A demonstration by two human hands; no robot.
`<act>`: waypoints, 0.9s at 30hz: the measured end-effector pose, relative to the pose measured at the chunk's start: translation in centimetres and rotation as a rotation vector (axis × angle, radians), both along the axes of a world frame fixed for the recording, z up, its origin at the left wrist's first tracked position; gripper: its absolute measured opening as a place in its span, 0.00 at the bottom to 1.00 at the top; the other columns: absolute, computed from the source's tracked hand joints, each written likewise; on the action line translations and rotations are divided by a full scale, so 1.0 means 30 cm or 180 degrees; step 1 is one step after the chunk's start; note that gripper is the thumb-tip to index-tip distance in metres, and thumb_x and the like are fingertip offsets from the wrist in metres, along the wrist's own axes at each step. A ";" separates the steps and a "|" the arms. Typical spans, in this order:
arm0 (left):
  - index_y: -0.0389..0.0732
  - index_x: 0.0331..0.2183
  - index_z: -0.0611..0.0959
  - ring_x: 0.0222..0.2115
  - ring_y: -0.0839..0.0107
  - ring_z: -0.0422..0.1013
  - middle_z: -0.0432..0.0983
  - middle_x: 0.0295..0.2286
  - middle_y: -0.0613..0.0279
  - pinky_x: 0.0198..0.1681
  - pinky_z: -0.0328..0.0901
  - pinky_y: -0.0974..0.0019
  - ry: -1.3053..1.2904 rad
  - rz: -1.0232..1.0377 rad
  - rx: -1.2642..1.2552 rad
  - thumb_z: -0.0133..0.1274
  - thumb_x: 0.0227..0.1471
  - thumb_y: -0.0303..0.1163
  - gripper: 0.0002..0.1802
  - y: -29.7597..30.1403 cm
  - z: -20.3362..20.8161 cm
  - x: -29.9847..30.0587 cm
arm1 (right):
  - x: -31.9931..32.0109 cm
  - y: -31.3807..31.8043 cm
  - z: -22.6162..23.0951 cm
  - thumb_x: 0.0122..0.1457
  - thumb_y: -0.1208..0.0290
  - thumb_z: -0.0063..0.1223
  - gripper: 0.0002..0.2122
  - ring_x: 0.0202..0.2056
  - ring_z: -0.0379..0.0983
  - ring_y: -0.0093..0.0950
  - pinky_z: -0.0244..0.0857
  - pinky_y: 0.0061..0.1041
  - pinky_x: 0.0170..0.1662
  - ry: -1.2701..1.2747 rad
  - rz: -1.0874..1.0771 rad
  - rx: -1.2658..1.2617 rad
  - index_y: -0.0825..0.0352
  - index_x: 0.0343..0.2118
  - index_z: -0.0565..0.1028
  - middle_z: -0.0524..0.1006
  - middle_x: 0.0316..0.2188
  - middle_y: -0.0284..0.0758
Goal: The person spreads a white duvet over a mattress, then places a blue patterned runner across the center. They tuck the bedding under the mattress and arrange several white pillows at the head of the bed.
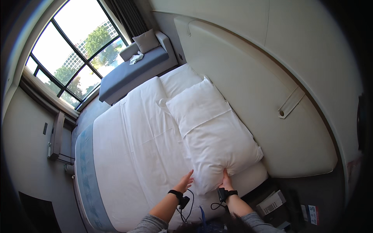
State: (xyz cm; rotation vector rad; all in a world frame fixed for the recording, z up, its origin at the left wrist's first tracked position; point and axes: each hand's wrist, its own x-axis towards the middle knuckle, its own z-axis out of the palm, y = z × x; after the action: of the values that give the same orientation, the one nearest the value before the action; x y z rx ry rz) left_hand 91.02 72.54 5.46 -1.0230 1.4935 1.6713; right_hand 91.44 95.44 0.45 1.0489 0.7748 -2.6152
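Note:
A plump white pillow (211, 134) lies at the head of the bed, creased across its middle. My right hand (225, 180) grips the pillow's near edge; its thumb presses a dent into the cloth and its other fingers are hidden beneath. Just left of the pillow's near corner, my left hand (184, 181) is open above the sheet, fingers stretched and holding nothing. Black bands with small dark boxes and cables sit on both wrists. A white duvet (143, 143) covers the mattress, its upper part folded back.
A pale padded headboard (252, 89) rises along the right. At the foot lies a blue bed runner (88, 171). By the window (74, 46) stands a blue-grey sofa (136, 68) with a cushion. Papers (272, 202) lie on a dark surface at lower right.

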 end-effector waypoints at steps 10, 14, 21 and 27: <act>0.39 0.49 0.68 0.41 0.65 0.68 0.72 0.40 0.58 0.46 0.62 0.64 -0.0040 0.0478 0.0808 0.55 0.46 0.51 0.34 0.143 0.003 0.002 | 0.046 0.143 0.080 0.49 0.48 0.56 0.28 0.49 0.61 0.32 0.52 0.36 0.53 -0.0451 0.0744 0.0106 0.58 0.50 0.66 0.69 0.46 0.33; 0.38 0.48 0.70 0.41 0.63 0.69 0.73 0.39 0.57 0.46 0.64 0.61 0.0385 0.0577 0.1353 0.54 0.49 0.42 0.27 0.226 0.058 -0.086 | -0.058 0.287 0.085 0.51 0.43 0.49 0.27 0.48 0.63 0.32 0.56 0.36 0.49 0.0307 -0.0073 -0.0216 0.58 0.48 0.68 0.70 0.45 0.33; 0.33 0.39 0.74 0.33 0.61 0.72 0.74 0.33 0.55 0.37 0.70 0.58 0.1700 0.0955 0.1880 0.51 0.44 0.29 0.18 0.277 0.573 -0.525 | -0.465 0.279 0.431 0.58 0.57 0.46 0.19 0.45 0.68 0.29 0.65 0.29 0.44 0.0977 0.0280 0.0837 0.62 0.47 0.69 0.73 0.43 0.33; 0.30 0.39 0.73 0.31 0.63 0.73 0.74 0.32 0.53 0.37 0.69 0.61 0.3295 0.0977 0.2568 0.49 0.43 0.24 0.17 0.021 1.018 -0.739 | -0.688 0.047 0.972 0.60 0.69 0.41 0.15 0.48 0.66 0.28 0.63 0.28 0.49 0.2166 -0.0225 -0.0421 0.68 0.49 0.66 0.69 0.48 0.36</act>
State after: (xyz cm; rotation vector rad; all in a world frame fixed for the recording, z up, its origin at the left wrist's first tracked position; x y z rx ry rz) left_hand 68.85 73.17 36.01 0.1334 0.9535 2.9040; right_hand 70.79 96.86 29.62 0.1276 0.6697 -3.0517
